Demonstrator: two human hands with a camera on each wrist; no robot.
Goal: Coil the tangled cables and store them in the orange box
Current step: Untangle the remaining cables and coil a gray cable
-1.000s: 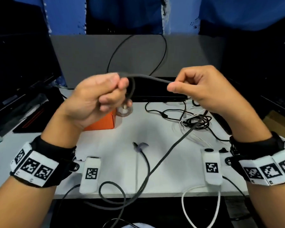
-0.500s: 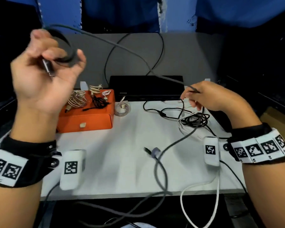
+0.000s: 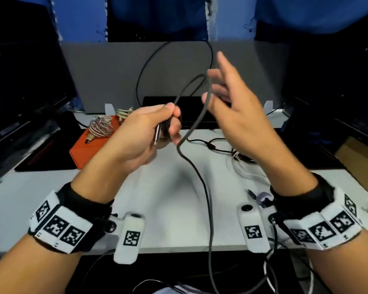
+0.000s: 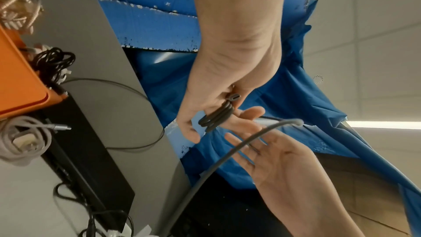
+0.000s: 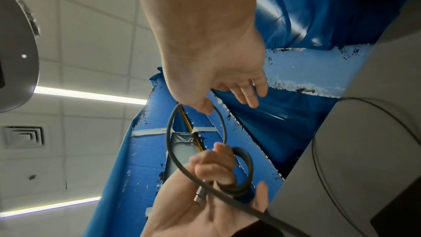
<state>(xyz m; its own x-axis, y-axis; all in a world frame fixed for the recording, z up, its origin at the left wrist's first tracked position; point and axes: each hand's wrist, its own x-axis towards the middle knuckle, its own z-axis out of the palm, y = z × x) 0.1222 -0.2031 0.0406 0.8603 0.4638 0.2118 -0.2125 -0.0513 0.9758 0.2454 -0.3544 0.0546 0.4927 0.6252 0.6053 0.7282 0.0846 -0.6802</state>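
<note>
My left hand [image 3: 170, 124] is raised over the middle of the table and grips several small coils of a grey cable [image 4: 216, 116]. The cable's metal plug [image 3: 156, 137] sticks out below the fingers. My right hand [image 3: 217, 85] is just to the right and higher, fingers spread and straight. A fresh loop of the same cable [image 5: 168, 138] hangs over its thumb. The cable's free length [image 3: 207, 198] drops past the table's front edge. The orange box [image 3: 83, 151] stands at the left, with a braided coil [image 3: 101, 126] on top.
A tangle of black and white cables [image 3: 240, 157] lies on the white table [image 3: 168, 209] at the right. A black device [image 3: 191, 122] and a grey board [image 3: 106, 71] stand behind. A white coiled cable [image 4: 20, 140] lies by the box.
My left hand came down from the upper left to the centre, still holding the coils. My right hand rose from the table, opened, and carried a new loop of cable up beside it.
</note>
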